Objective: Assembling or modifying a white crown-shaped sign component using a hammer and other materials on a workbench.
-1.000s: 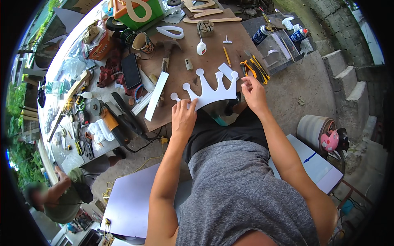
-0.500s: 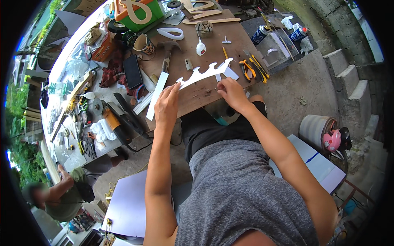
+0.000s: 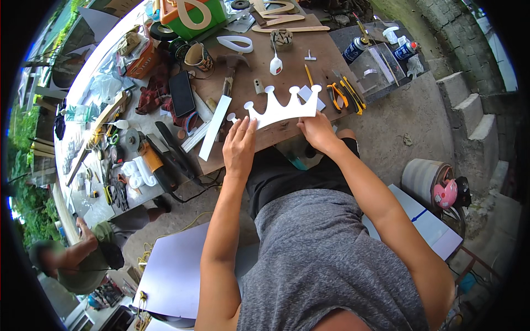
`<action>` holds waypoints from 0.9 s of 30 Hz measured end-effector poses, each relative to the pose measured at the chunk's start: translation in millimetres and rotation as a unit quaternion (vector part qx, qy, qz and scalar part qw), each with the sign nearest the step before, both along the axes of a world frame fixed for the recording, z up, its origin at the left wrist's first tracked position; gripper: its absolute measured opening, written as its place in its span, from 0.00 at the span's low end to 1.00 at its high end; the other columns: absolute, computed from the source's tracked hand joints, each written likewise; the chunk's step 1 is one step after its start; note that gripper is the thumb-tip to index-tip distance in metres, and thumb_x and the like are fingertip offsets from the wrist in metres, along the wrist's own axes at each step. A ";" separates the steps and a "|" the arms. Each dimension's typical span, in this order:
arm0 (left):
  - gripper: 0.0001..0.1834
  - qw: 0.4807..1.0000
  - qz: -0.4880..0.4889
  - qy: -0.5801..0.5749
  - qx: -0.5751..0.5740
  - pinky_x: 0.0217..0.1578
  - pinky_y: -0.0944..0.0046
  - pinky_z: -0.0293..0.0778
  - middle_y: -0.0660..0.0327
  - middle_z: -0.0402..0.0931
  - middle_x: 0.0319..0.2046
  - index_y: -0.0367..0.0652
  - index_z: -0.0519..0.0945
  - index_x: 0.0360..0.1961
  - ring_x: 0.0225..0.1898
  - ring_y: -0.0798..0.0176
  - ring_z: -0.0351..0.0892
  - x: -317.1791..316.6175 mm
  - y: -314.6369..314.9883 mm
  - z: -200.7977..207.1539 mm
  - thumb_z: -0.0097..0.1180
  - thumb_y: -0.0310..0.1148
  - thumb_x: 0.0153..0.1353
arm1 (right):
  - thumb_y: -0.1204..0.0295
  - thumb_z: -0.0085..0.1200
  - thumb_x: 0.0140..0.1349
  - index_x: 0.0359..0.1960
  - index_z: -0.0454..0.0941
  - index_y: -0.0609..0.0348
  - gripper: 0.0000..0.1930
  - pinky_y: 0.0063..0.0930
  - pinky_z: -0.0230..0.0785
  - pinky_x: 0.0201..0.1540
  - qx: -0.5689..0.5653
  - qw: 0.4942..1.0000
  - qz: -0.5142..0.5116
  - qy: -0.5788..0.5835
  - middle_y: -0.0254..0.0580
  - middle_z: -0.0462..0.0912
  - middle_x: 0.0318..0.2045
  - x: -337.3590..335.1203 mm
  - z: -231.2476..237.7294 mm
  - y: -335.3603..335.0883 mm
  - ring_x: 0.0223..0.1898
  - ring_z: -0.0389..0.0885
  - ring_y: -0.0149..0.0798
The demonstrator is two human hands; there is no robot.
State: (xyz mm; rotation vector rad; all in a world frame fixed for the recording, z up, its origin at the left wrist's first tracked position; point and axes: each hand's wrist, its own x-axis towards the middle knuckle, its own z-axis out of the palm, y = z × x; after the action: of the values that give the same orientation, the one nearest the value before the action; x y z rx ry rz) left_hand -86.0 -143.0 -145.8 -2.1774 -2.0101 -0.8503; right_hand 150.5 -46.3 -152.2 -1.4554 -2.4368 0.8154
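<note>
White crown cut-out (image 3: 281, 114), outline complete, white strip (image 3: 215, 128) separate and unattached, held at the brown tabletop's (image 3: 259, 66) near edge: right hand (image 3: 320, 134) pinching its lower edge, left hand (image 3: 239, 148) at its left end, grip indeterminable.

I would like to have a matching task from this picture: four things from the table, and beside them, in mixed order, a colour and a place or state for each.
Column 1
1. crown-shaped piece
2. phone
3. pliers
4. pencil

Column 2
A. orange and black, near the table's right edge
B. thin and yellow, lying on the table
C. white, with the left hand and the right hand at it
D. dark, beside a dark red cloth

Right pairs: 1-C, 2-D, 3-A, 4-B
</note>
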 end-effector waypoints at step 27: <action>0.19 0.992 0.057 -0.051 -0.099 0.57 0.49 0.68 0.56 0.75 0.54 0.49 0.84 0.55 0.57 0.48 0.72 32.6 -17.8 -23.8 0.64 0.30 0.61 | 0.74 0.63 0.61 0.44 0.79 0.61 0.12 0.42 0.75 0.45 -0.101 0.977 -0.171 0.081 0.46 0.83 0.36 48.2 15.8 -7.2 0.41 0.83 0.49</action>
State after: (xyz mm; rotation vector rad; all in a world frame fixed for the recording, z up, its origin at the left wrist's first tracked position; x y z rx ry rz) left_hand -53.4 -160.8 -169.7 -2.1293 -2.3359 -0.7952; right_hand 198.7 -53.5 -136.4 -1.7378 -1.9570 1.0754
